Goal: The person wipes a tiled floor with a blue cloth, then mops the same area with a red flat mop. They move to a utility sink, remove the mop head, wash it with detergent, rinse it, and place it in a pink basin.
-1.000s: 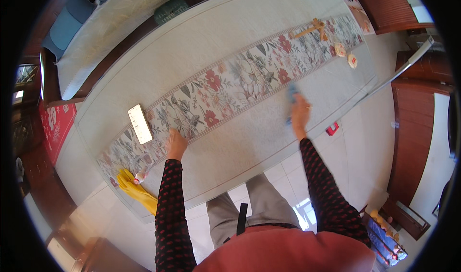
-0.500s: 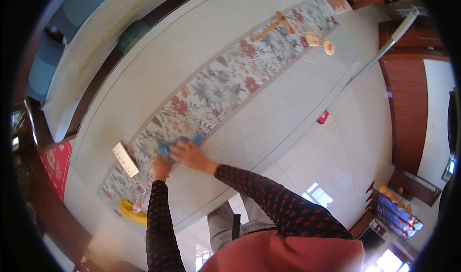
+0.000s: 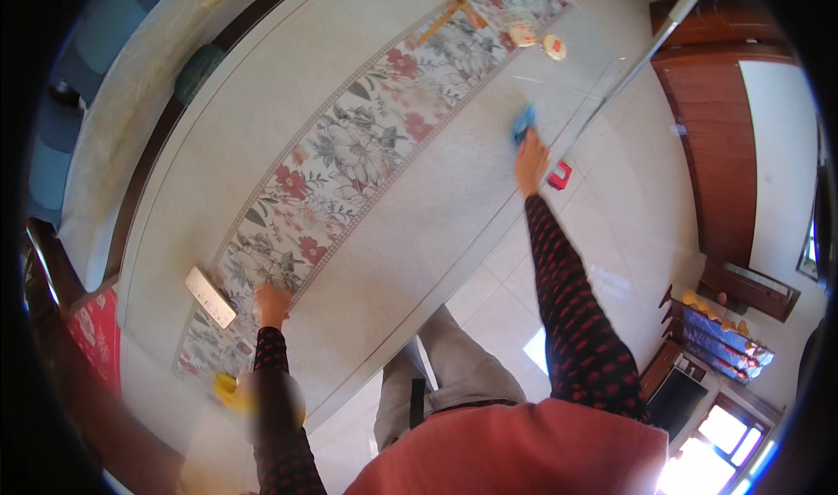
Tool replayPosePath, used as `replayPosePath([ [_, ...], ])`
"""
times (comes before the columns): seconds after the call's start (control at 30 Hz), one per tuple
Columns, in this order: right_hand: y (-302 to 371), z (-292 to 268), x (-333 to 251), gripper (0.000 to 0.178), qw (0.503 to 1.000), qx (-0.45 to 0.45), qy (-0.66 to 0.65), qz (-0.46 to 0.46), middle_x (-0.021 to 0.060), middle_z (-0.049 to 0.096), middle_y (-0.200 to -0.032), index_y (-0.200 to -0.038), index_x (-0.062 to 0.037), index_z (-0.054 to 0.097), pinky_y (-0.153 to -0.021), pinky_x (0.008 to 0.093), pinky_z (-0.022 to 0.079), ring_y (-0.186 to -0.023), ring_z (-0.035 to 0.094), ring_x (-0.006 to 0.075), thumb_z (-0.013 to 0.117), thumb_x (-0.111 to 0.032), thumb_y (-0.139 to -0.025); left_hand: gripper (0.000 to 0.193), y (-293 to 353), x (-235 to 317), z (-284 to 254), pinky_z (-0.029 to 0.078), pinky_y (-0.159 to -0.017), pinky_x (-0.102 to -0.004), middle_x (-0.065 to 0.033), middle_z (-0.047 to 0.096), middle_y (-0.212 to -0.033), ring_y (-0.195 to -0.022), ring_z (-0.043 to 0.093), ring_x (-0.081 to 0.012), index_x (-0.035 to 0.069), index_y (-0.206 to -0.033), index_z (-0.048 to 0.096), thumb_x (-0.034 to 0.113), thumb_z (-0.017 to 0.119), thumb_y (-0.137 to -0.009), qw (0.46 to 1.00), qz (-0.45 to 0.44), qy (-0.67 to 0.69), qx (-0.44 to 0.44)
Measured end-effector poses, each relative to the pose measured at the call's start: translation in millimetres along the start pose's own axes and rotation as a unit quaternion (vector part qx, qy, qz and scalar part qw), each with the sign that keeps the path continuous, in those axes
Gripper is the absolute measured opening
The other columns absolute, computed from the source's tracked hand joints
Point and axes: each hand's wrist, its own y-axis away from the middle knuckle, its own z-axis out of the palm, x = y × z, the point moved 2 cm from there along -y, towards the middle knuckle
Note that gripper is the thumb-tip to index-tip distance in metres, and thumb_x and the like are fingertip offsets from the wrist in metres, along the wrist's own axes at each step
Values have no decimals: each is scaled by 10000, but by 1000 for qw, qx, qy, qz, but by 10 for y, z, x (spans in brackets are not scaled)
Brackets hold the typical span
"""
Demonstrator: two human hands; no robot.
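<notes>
My right hand (image 3: pixel 531 165) is stretched out to the right near the table's front edge. Its fingers press a crumpled blue cloth (image 3: pixel 523 125) onto the pale tabletop (image 3: pixel 410 220). On the left, my left hand (image 3: pixel 273 304) rests on the floral band running along the table, its fingers curled in. A small reddish bit shows beside that hand, but what it holds, if anything, is hidden. Left of it lies a pale, long flat block with small dark marks (image 3: pixel 210 297), like a power strip. Yellow bananas (image 3: pixel 224 388) lie near my left forearm, partly covered by a blurred spot.
Two round, pale pieces with red marks (image 3: pixel 554 47) and a brown strip-like object (image 3: pixel 454 17) lie toward the far right end. A small red object (image 3: pixel 559 176) is past the front edge. Beyond the far edge stands a seat under a pale cover (image 3: pixel 131 120).
My right hand has swept the blue cloth from beside my left hand far to the right. The left hand stays near its place. The view has shifted slightly.
</notes>
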Motion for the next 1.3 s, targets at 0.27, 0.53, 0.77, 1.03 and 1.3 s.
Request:
replayPosePath([
  [0.27, 3231, -581, -1697, 270, 934, -209, -273, 97, 94, 564, -1263, -1204, -177, 631, -941, 425, 462, -1146, 538, 321, 501, -234, -975, 396, 339, 322, -364, 577, -578, -360, -124, 662, -589, -494, 671, -252, -116, -788, 632, 278, 603, -826, 993, -82, 73, 52],
  [0.53, 3563, -1457, -2391, 387, 823, -268, -475, -160, 107, 549, -1247, -1204, -120, 607, -958, 420, 468, -1144, 527, 354, 610, -28, -828, 468, 639, 0, 394, 534, -483, -371, -152, 593, -864, -658, 614, -221, 8, -1141, 450, 160, 707, -780, 925, 16, 380, 1],
  [0.77, 3643, -1573, -535, 327, 831, -329, -433, -112, 166, 632, -1144, -1199, -67, 598, -907, 455, 473, -1065, 590, 367, 528, -266, -949, 392, 1610, 273, 972, 518, -461, -308, -122, 603, -871, -637, 608, -173, -26, -1093, 509, 115, 701, -782, 918, 109, 370, -91],
  [1.03, 4204, -1978, 2774, 218, 887, -333, -256, 190, 130, 693, -1013, -1056, -148, 654, -821, 473, 519, -958, 649, 365, 494, -259, -959, 345, 1749, 2314, 201, 511, -707, -332, -102, 603, -917, -825, 607, -204, 24, -1044, 524, 140, 747, -807, 947, 259, 171, 78],
  [1.3, 3579, -2178, 4482, 210, 903, -242, -259, 240, 131, 703, -1006, -1051, -168, 657, -822, 480, 519, -962, 648, 377, 494, -257, -952, 290, 2365, 5365, -1194, 463, -826, -415, -196, 555, -1017, -987, 540, -303, -39, -898, 618, 178, 780, -792, 820, 461, 116, 319],
])
